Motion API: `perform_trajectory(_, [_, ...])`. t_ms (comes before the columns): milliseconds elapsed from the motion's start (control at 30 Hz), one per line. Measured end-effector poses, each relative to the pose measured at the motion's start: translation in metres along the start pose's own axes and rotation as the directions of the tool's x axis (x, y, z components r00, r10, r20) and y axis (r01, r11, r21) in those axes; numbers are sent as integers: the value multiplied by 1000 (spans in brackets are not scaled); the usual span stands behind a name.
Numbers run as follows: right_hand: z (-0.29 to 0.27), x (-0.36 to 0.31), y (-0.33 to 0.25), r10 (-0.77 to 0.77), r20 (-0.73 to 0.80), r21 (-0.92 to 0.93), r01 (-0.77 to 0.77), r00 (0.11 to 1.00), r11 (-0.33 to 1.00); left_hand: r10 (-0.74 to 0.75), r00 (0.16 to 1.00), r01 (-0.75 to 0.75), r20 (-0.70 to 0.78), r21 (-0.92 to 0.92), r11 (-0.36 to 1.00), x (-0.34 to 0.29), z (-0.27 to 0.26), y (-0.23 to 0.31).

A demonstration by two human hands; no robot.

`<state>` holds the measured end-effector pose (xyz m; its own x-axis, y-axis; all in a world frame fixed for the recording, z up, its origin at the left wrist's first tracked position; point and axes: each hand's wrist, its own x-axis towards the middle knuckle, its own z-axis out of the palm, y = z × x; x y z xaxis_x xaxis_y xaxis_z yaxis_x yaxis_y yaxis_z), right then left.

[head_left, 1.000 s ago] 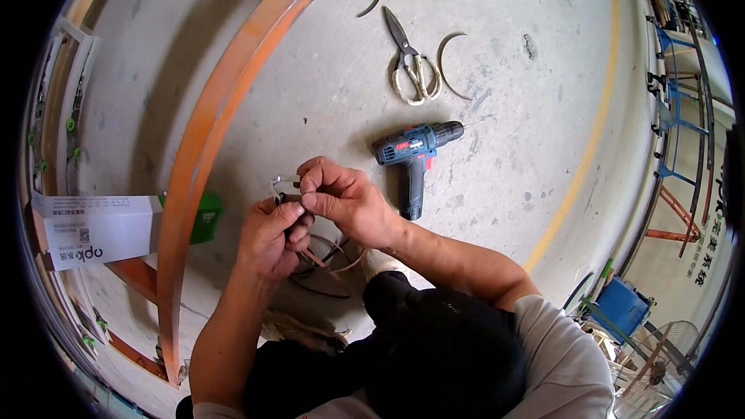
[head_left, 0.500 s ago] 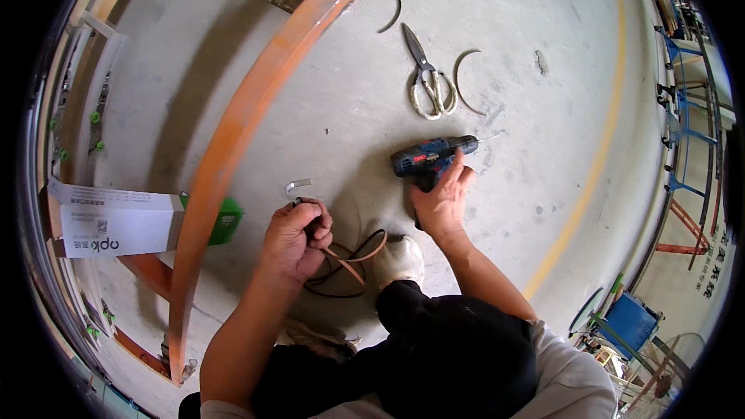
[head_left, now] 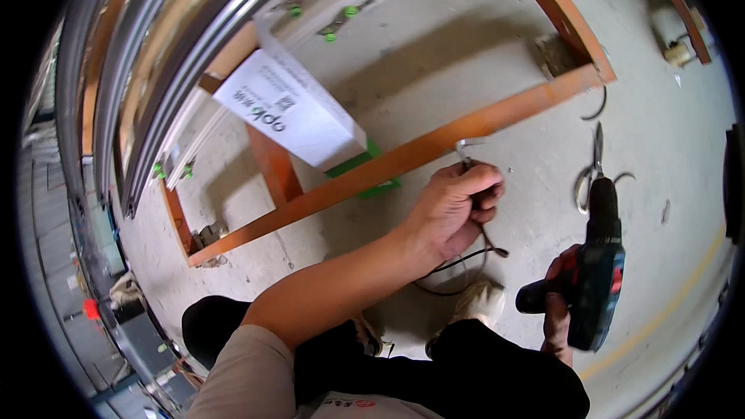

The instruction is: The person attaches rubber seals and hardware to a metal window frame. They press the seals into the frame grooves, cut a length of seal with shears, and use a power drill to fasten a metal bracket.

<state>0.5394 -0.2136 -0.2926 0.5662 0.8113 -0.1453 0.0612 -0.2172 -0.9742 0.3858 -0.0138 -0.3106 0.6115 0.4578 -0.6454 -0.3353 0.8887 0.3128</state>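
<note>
My left hand [head_left: 458,213] is closed in front of the orange metal frame [head_left: 434,143]. A small bent silvery metal piece [head_left: 470,142] shows just above its fingers. From below the fist a thin dark strip [head_left: 489,251] hangs in loops toward my shoe; what else the fist covers is hidden. My right hand [head_left: 557,310] is wrapped round the grip of a dark blue cordless drill [head_left: 601,279], raised off the floor with its chuck pointing away from me. Beyond the chuck, scissors [head_left: 597,147] with wrapped handles lie on the floor, partly covered by the drill.
A white carton [head_left: 295,112] with a green end rests across the frame's inside. Long metal and wooden profiles [head_left: 167,54] stand at the left. Short curved strip offcuts [head_left: 597,105] lie near the scissors. A yellow line [head_left: 667,314] runs along the floor at right.
My view has swung left, toward the frame and profiles. My right hand has lifted the drill off the floor and turned it to point away. The left hand keeps its grip, nearer the frame.
</note>
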Motion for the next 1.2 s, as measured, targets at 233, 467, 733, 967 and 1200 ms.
perform_trajectory(233, [28,-16,19,-252,40,-399,247,967,883,155,987,-163,-49,-242,957,3,23,25])
perform_trajectory(467, [32,-14,12,624,208,730,-544,754,414,163,986,-161,-20,-334,929,-3,19,21])
perform_trajectory(733, [40,-10,6,667,251,760,-570,702,314,150,986,-165,-75,-299,940,-8,19,26])
perform_trajectory(967, [44,-18,42,584,85,523,-535,807,664,153,983,-178,-107,-294,939,-11,27,30])
perform_trajectory(1200, [36,11,-6,-465,249,-146,508,850,849,306,924,-327,-228,-57,943,-12,28,29])
